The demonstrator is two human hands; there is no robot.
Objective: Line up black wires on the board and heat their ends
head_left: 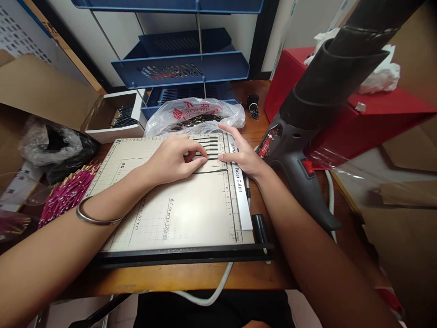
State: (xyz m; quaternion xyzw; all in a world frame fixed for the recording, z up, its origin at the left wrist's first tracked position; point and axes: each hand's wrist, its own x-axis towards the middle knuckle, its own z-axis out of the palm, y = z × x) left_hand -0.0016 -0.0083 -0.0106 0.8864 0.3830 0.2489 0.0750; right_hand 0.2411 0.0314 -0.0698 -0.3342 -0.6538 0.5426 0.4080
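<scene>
A paper cutter (201,214) with a printed grid lies flat on the wooden table. Several thin black wire-like strands (210,145) are laid side by side across its far right part, with thicker dark ends by the ruler. My left hand (177,157) rests on the board, thumb and forefinger pinched on one thin black strand (213,158). At the ruler edge, my right hand (244,157) has its thumb and forefinger spread apart. Its thumb tip touches the strand's right end. Nearer to me, another black strand (211,171) lies on the board.
A dark heat gun (300,132) stands close on the right before a red box (368,123). Behind the cutter are a plastic bag (198,114) of dark strands and a blue rack (184,68). Magenta strands (70,193) and a white box (116,130) sit left.
</scene>
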